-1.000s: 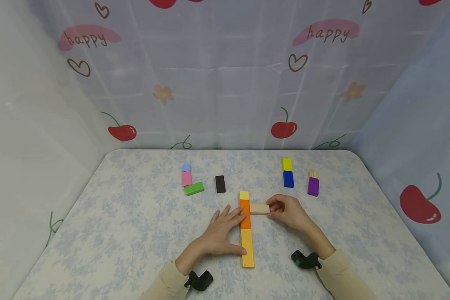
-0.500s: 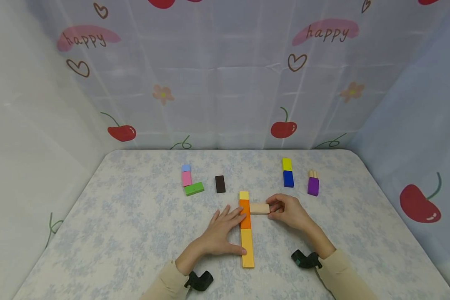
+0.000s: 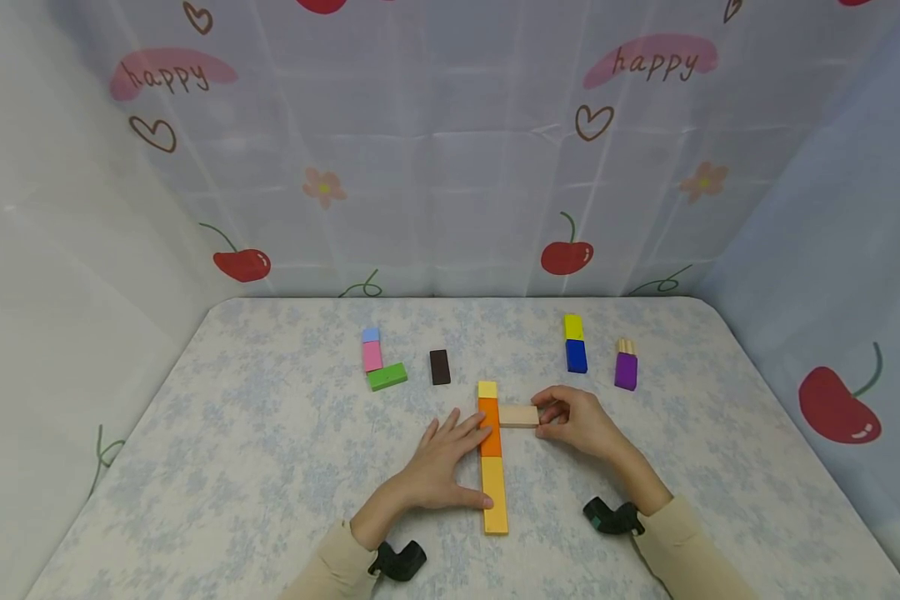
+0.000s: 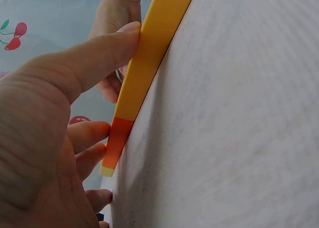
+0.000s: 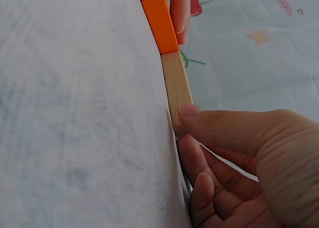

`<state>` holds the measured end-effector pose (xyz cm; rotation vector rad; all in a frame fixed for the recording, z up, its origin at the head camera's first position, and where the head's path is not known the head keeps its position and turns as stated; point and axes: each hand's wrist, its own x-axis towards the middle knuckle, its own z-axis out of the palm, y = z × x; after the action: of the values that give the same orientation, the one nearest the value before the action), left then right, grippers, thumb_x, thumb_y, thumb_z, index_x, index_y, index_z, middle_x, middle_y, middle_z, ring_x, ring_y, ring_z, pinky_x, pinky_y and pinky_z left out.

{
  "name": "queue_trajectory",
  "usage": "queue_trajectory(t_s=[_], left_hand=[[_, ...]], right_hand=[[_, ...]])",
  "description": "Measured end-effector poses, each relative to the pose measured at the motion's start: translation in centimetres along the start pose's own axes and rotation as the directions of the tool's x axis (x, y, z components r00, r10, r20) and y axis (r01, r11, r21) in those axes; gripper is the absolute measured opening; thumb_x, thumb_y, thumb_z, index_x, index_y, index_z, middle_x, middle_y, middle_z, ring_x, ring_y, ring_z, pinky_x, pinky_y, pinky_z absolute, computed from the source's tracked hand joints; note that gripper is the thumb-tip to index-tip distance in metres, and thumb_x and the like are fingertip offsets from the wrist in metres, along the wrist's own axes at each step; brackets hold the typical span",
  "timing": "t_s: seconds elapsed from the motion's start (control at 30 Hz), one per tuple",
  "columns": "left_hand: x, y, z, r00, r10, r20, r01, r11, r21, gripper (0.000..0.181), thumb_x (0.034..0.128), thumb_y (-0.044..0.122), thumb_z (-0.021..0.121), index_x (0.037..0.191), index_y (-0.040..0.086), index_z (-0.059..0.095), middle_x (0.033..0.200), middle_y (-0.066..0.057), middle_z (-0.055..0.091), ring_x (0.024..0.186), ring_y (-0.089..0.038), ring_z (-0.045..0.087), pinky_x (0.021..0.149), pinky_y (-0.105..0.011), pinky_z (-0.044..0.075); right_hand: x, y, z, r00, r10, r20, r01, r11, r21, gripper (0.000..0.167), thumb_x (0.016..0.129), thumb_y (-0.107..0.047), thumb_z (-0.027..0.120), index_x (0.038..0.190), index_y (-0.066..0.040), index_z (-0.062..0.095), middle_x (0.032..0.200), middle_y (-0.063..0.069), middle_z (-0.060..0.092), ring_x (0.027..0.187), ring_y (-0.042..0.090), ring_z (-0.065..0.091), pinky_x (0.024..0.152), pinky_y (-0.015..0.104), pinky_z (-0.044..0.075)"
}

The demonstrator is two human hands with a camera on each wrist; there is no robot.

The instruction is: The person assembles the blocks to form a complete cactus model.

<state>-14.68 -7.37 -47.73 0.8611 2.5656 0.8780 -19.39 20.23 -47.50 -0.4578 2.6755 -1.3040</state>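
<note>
Row: three blocks end to end mid-tabletop [image 3: 232, 467], pointing at the far edge: long yellow block [image 3: 494, 496] nearest, orange block [image 3: 490, 427] next, small pale-yellow block [image 3: 487, 389] at the tip.
Wooden block: here's the plain wooden block [image 3: 517, 417], flat, its end meeting the orange block's right side, reaching out toward the tabletop's right edge.
Left hand: left hand [image 3: 444, 479] spread and ungrasping, fingertips against the orange block, thumb against the long yellow block, bracing from the left.
Right hand: right hand [image 3: 579, 423] pinches the wooden block's outer end; the far finger's contact is partly hidden.
Far left: light blue block [image 3: 371, 334] and pink block [image 3: 372, 356] in line, green block [image 3: 387, 377] askew at their foot, dark brown block [image 3: 439, 367] standing apart, nearer the middle.
Far right: bright yellow block [image 3: 573, 327] against blue block [image 3: 576, 356]; purple block [image 3: 626, 372] closer to the right edge, a ridged pale piece [image 3: 626, 346] at its far end.
Danger, joint: too hard a shove leftward could knock the orange block out of line, especially if the left fingertips give way.
Danger, pinch: an uneven release by thumb or finger could twist the wooden block off square.
Danger, tip: no finger visibly braces the small pale-yellow block, so a jolt might part it from the row.
</note>
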Motion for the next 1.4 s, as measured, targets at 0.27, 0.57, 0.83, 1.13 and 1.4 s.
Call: queue_trajectory(t_s=[0.27, 0.57, 0.83, 1.13, 1.4], left_hand=[[0.0, -0.1, -0.1, 1.000, 0.015, -0.005, -0.015, 1.000, -0.011, 0.094, 0.0763, 0.054, 0.078, 0.153, 0.017, 0.036, 0.164, 0.002, 0.018, 0.153, -0.033, 0.003, 0.119, -0.062, 0.001], [-0.1, -0.1, -0.1, 1.000, 0.022, -0.001, -0.022, 1.000, -0.014, 0.095, 0.0767, 0.052, 0.078, 0.153, 0.016, 0.035, 0.165, 0.001, 0.017, 0.153, -0.034, 0.003, 0.119, -0.062, 0.000], [-0.1, -0.2, 0.1, 1.000, 0.023, 0.000, -0.023, 1.000, -0.009, 0.094, 0.0769, 0.052, 0.078, 0.153, 0.017, 0.035, 0.165, 0.002, 0.017, 0.153, -0.033, 0.002, 0.119, -0.062, 0.000], [0.1, -0.2, 0.1, 1.000, 0.021, 0.000, -0.021, 1.000, -0.008, 0.094, 0.0773, 0.053, 0.077, 0.153, 0.017, 0.034, 0.165, 0.002, 0.016, 0.153, -0.032, 0.002, 0.119, -0.061, 0.000], [0.1, -0.2, 0.0, 1.000, 0.017, 0.009, -0.017, 1.000, -0.013, 0.095, 0.0771, 0.054, 0.077, 0.154, 0.018, 0.034, 0.165, 0.004, 0.015, 0.153, -0.031, 0.001, 0.120, -0.060, -0.001]], right_hand=[[0.0, 0.3, -0.7, 1.000, -0.021, -0.016, 0.020, 0.999, -0.043, 0.037, 0.080, -0.013, 0.081, 0.113, -0.006, 0.068, 0.104, 0.008, 0.069, 0.080, 0.014, 0.063, 0.069, 0.022, 0.053], [0.4, 0.4, -2.5, 0.988, -0.007, -0.153, -0.009, 0.994, -0.105, 0.039, 0.084, -0.011, 0.077, 0.120, -0.001, 0.065, 0.114, 0.016, 0.068, 0.096, 0.027, 0.066, 0.080, 0.038, 0.054], [1.7, 1.6, -4.0, 0.960, 0.042, -0.277, -0.065, 0.995, -0.076, 0.054, 0.086, -0.008, 0.074, 0.136, -0.001, 0.054, 0.129, 0.022, 0.054, 0.114, 0.037, 0.056, 0.091, 0.052, 0.051], [3.6, 1.7, -4.6, 0.940, 0.152, -0.304, -0.181, 0.981, -0.070, 0.072, 0.086, -0.008, 0.074, 0.148, -0.002, 0.038, 0.145, 0.028, 0.037, 0.128, 0.046, 0.046, 0.099, 0.056, 0.047], [4.3, 2.2, -4.6, 0.946, 0.185, -0.266, -0.212, 0.974, -0.075, 0.078, 0.087, -0.010, 0.073, 0.151, 0.002, 0.029, 0.143, 0.033, 0.035, 0.129, 0.050, 0.045, 0.100, 0.056, 0.046]])
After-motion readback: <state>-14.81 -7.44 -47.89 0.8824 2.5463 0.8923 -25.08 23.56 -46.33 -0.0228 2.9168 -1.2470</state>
